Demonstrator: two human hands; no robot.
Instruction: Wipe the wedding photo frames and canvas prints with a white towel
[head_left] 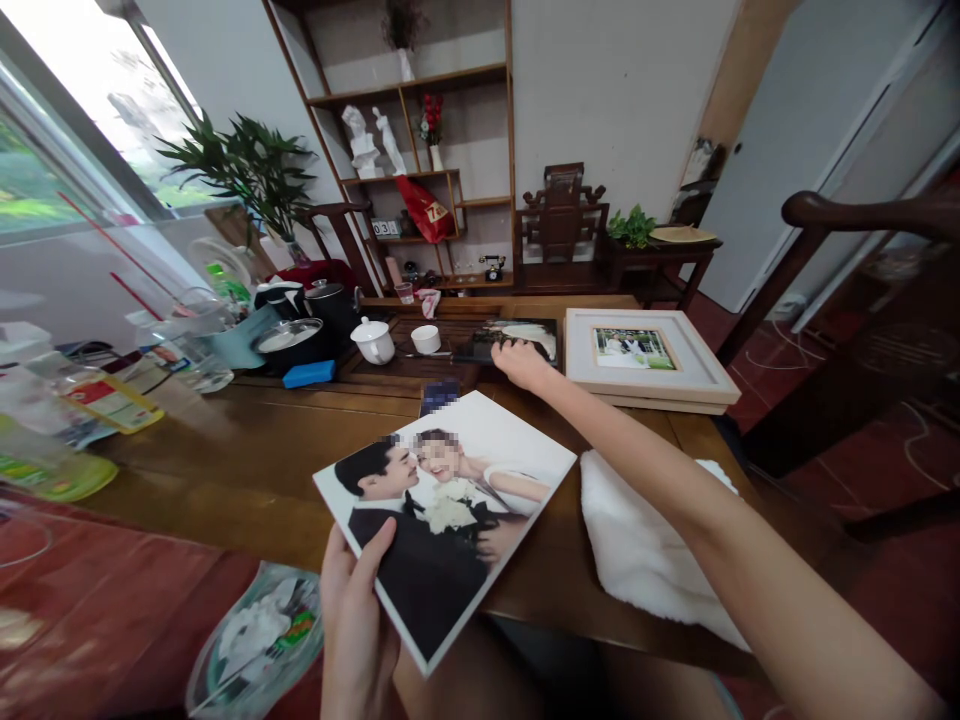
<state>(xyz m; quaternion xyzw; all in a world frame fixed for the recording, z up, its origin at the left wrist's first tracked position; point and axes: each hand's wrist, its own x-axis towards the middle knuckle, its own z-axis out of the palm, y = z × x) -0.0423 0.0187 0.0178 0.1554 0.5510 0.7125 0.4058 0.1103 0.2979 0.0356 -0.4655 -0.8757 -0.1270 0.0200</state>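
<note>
My left hand (364,600) is closed on a white-edged wedding photo panel (450,570), thumb on its front and fingers behind. The panel is held tilted above the front of the table and shows a couple with a white bouquet. My right hand (523,362) reaches across to a second, dark photo panel (531,335) lying flat at the back of the table. Its fingers are curled over that panel's near edge, and the thumb is hidden. Close to that hand is a white framed photo (634,350) with a wide mat. Under my right forearm lies a white towel (630,540).
On the wooden table (247,480) are a lidded white teapot (373,342), a white cup (426,339), a blue sponge (309,374), a black pot (289,345) and bottles at left. A lined trash bin (259,640) stands below. A dark chair (817,330) is at right.
</note>
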